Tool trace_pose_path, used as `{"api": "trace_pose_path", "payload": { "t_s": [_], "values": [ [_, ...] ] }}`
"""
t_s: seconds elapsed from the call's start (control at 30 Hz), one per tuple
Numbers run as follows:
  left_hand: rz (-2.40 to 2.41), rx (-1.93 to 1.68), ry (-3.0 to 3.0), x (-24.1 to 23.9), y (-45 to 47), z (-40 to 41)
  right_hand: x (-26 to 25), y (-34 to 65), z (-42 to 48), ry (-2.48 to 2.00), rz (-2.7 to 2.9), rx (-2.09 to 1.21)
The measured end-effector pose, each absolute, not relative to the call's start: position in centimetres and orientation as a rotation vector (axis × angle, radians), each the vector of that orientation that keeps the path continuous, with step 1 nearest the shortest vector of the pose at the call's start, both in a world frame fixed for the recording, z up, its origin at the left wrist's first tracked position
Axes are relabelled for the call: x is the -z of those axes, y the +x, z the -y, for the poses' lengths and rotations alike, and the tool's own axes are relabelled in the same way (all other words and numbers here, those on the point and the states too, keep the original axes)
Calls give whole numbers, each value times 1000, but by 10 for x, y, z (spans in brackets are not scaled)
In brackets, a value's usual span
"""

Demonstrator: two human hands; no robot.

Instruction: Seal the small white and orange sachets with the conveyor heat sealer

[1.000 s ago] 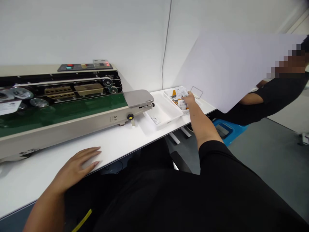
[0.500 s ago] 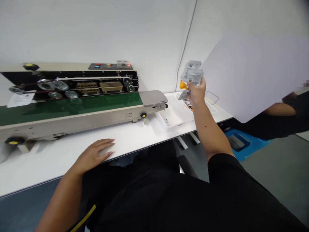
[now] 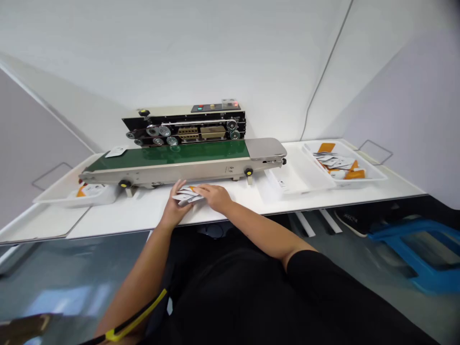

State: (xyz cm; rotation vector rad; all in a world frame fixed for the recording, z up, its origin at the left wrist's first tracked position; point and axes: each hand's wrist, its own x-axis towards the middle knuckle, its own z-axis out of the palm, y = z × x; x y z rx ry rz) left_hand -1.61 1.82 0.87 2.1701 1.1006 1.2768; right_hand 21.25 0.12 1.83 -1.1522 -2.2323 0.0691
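A small bunch of white and orange sachets (image 3: 187, 193) sits between my two hands, just in front of the band sealing machine (image 3: 201, 165). My left hand (image 3: 174, 207) has its fingers around the left side of the bunch. From the right, my right hand (image 3: 215, 196) grips the other end, its fingertips partly hidden. One flat white sachet (image 3: 115, 152) lies at the left end of the machine's green belt (image 3: 201, 152).
On the right stands a white tray (image 3: 375, 175) heaped with sachets, beside a shallower white tray (image 3: 305, 184). A white bin (image 3: 64, 199) with sachets is under the belt's left end. A blue plastic stool (image 3: 402, 235) stands on the floor at right.
My right hand has brought the sachets from above the right-hand tray to the table's middle. My left hand has risen from the tabletop onto them. The view has swung left.
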Motion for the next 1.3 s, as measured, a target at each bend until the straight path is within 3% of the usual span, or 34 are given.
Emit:
{"api": "trace_pose_path", "payload": {
  "t_s": [0.43, 0.87, 1.3],
  "values": [
    [-1163, -1122, 2230, -9, -16, -20, -3, 227, -8, -1498, 2297, -217],
    [-1516, -1455, 1983, 0, -18, -25, -1, 232, -8, -1532, 2142, -253],
    [-1215, -1389, 1961, -5, -20, -14, -27, 213, -5, -1172, 1945, -383]
  ]
}}
